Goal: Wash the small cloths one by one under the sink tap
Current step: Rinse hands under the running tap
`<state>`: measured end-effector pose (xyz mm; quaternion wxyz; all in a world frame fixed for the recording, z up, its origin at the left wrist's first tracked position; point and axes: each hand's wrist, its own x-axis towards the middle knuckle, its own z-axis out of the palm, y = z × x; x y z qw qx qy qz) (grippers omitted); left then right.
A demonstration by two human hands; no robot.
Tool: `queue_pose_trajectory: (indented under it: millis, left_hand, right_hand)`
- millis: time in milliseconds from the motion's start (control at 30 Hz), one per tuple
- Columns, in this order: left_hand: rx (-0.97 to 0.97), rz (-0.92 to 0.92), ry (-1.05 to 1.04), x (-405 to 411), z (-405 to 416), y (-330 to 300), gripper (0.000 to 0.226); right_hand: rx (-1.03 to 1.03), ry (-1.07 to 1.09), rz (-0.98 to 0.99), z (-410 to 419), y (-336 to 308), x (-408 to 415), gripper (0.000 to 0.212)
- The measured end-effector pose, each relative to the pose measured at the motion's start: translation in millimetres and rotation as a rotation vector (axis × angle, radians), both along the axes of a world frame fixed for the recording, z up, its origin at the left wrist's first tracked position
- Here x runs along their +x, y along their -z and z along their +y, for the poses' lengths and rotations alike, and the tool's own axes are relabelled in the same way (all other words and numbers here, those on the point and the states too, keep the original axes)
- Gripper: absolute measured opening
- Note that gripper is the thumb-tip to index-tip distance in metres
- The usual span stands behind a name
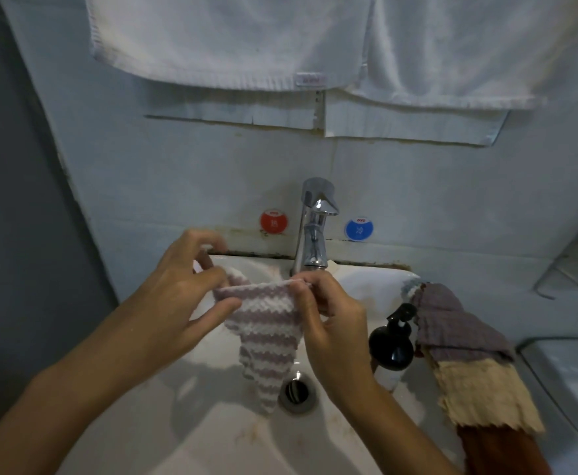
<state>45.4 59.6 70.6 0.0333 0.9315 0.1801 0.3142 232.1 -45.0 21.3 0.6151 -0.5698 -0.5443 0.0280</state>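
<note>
Two white towels (232, 39) hang on the wall above the basin, side by side, one overlapping the other at the inner edge. Below them sits one white ceramic sink (191, 437) with one chrome tap (313, 224) at its rear centre and one open drain (296, 392) in the bowl. No water stream is discernible under the spout.

One stack of small cloths (469, 365) lies draped over the right rim of the sink. Four colours show in it: a pale blue edge at the back, then grey-purple, cream and rust-brown. Whether more lie beneath cannot be determined.

One striped cloth (267, 330), white and mauve, hangs over the bowl, in front of and below the spout, with its lower corner reaching down beside the drain. The left hand (184, 296) pinches the upper left edge between thumb and forefinger, remaining fingers loosely curled. The right hand (328, 320) pinches the upper right corner, fingers curled round the fabric. The top edge is stretched between both hands.

Handling judgement: the cloth is soft, limp and light, with a knobbly pile that should give a secure grip. It will probably gain weight and sag once wet. Hold it at two top corners to keep it spread.

One black pump bottle (392, 344) stands on the rim between the bowl and the stack. Two round stickers flank the tap: one red (273, 221), one blue (359, 228).
</note>
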Motion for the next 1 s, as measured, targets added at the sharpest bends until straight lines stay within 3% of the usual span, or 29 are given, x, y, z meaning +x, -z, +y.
queue_pose_trajectory:
  millis: [400,633,733,833,933,1000]
  left_hand:
    - [-0.644,-0.306,0.101,-1,9,15,0.036]
    - [-0.607,-0.380,0.165,-3,6,11,0.025]
    - [-0.624,-0.405,0.102,0,3,14,0.023]
    - [-0.606,-0.385,-0.005,5,0,25,0.021]
    - [-0.591,-0.497,-0.029,12,-10,29,0.011]
    - [-0.719,-0.592,-0.053,18,-21,27,0.011]
  right_hand:
    - [0.076,0.045,-0.074,-1,0,0,0.023]
    - [0.082,0.052,-0.021,-3,-5,-3,0.018]
    - [0.078,0.028,0.049,-5,-7,-4,0.013]
    - [0.015,-0.033,0.195,-8,-8,-8,0.025]
    - [-0.003,-0.067,0.200,-8,-10,-9,0.018]
    - [-0.007,-0.101,0.214,-7,-11,-9,0.012]
